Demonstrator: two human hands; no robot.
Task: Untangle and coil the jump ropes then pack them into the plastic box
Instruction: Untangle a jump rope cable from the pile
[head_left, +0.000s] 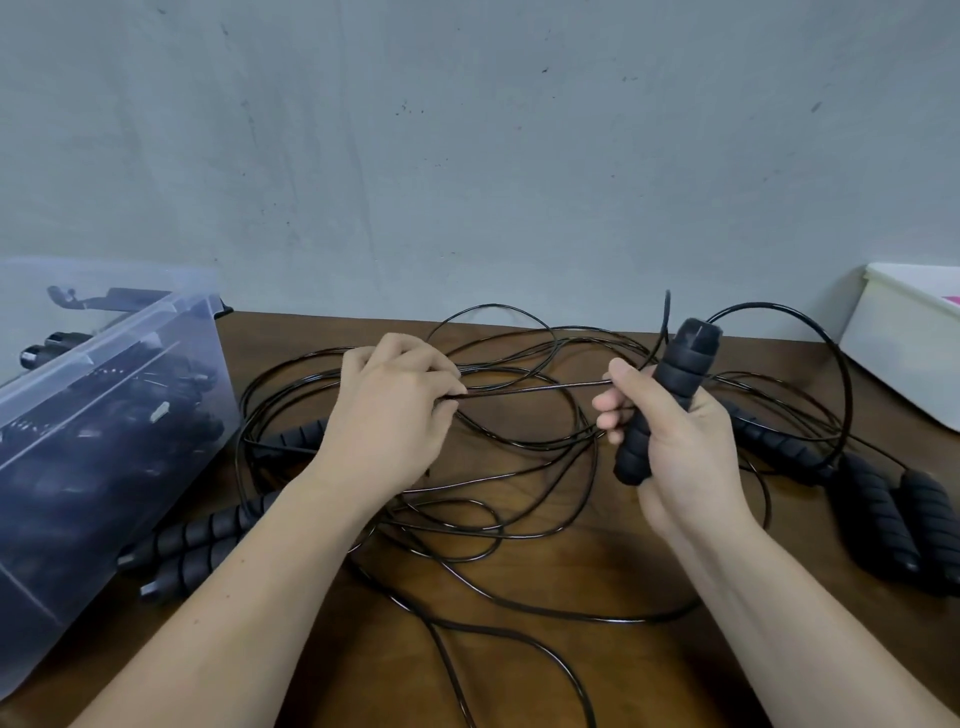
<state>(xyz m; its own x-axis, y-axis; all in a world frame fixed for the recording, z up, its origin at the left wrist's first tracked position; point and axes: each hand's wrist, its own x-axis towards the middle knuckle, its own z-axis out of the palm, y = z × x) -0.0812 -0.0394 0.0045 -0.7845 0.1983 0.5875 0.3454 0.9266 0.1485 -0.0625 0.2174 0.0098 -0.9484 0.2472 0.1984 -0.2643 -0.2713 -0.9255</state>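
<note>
The left hand (389, 410) and right hand (680, 447) are bare, as are both forearms.

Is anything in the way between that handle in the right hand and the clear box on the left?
Yes. The tangle of ropes lies on the table between the handle gripped by the right hand and the plastic box, and the left hand, pinching a cord, is in that path too.
</note>
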